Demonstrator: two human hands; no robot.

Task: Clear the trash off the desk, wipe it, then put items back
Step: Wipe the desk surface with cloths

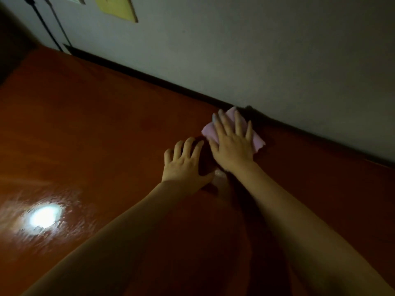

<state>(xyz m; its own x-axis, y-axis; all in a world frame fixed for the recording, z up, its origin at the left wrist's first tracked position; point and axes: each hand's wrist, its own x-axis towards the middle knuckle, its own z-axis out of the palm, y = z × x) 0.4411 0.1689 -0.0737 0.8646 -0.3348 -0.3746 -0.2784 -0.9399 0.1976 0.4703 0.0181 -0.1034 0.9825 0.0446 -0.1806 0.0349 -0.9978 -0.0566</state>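
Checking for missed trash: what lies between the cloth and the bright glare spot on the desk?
Only the left hand on bare desk, in the head view.

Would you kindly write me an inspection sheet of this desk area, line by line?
Surface: glossy reddish-brown desk, a bright lamp reflection at the near left.
Job's things: pink cloth spread flat near the wall edge.
Clutter: nothing seen on the visible part.
Hands: right hand presses flat on the cloth, fingers spread; left hand rests on the bare desk beside it, holding nothing.
Cables: two dark cables run down the wall at far left.
Surroundings: grey wall, a yellow paper stuck on it; dim light.
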